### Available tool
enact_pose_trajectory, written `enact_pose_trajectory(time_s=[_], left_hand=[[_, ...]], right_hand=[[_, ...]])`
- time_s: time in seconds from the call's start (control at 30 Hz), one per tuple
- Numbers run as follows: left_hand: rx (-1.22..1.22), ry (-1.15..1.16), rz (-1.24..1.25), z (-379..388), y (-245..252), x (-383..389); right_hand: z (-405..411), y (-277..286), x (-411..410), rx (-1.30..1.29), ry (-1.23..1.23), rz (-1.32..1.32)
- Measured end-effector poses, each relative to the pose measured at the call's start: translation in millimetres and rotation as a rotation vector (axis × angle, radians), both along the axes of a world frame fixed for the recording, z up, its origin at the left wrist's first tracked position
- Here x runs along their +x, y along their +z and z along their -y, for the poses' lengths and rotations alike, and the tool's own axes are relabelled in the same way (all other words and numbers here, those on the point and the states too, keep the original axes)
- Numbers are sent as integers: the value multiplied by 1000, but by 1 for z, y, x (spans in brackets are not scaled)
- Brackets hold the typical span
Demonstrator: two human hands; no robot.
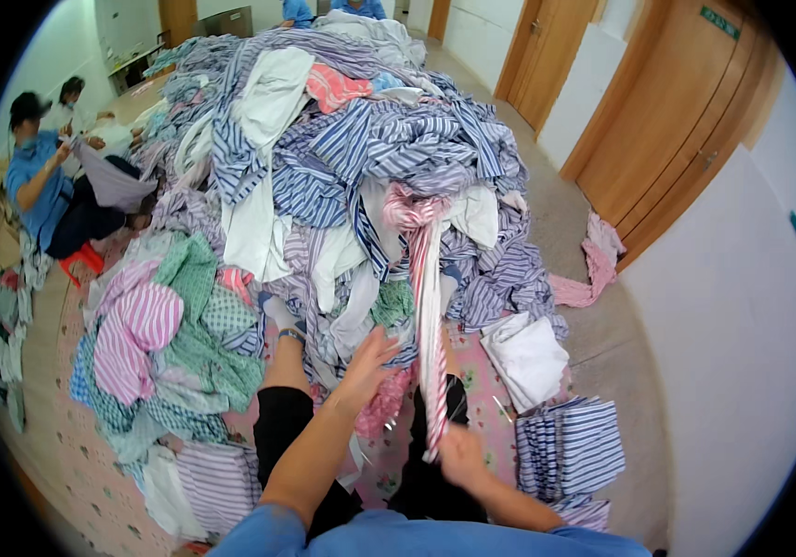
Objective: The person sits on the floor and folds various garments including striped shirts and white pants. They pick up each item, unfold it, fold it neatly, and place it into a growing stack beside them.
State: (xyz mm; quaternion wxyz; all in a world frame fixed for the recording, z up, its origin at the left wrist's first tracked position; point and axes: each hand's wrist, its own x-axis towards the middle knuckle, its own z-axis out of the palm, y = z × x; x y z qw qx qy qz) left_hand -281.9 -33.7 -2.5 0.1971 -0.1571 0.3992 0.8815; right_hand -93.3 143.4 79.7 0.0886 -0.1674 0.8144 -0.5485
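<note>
My right hand (462, 454) is closed on the lower end of a long red-and-white striped cloth (428, 299), stretched from the big cloth pile (412, 139) down over my right leg. The upper part of that cloth is bunched on the pile. My left hand (372, 358) has its fingers apart and holds nothing; it is above the pile's near edge, left of the striped cloth. Pink cloth (385, 407) lies between my legs, close below my left hand. A green patterned cloth (392, 303) lies just beyond it.
Folded blue-and-white striped cloths (589, 445) are stacked at right, below folded white cloth (527, 358). Folded purple-striped cloth (217, 477) and a mixed heap (210, 348) lie at left. A person (39, 181) sits at far left holding cloth. Wooden doors (663, 104) line the right wall.
</note>
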Motion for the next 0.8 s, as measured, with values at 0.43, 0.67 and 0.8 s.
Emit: enact_pose_trajectory(time_s=[0.43, 0.67, 0.8], left_hand=[[-871, 140, -557, 39, 79, 161], [-1099, -523, -798, 43, 108, 320], [-814, -510, -721, 72, 116, 362]], right_hand=[[-68, -63, 4, -276, 138, 600], [39, -58, -135, -1033, -144, 958], [88, -43, -145, -607, -174, 734]])
